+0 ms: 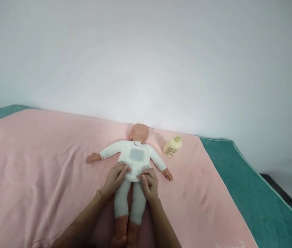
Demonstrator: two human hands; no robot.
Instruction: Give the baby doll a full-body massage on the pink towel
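A baby doll [135, 168] with a white cloth body lies stretched out on the pink cloth, its smooth head pointing away from me. There is a grey rectangular patch [136, 155] on its torso. Its arms are spread, and its lower legs are bare. My left hand [115, 177] rests at the left side of the doll's waist, fingers closed against the white cloth. On the opposite side, my right hand [149, 182] is curled, thumb and fingertips pinched at the doll's hip. A beaded bracelet [100, 196] circles my left wrist.
Right of the doll's head stands a pale yellow bottle [172, 146] with printed text. A wrinkled pink cloth [45, 165] covers most of a green surface [241, 175], which shows at both sides. A plain white wall [141, 62] rises behind.
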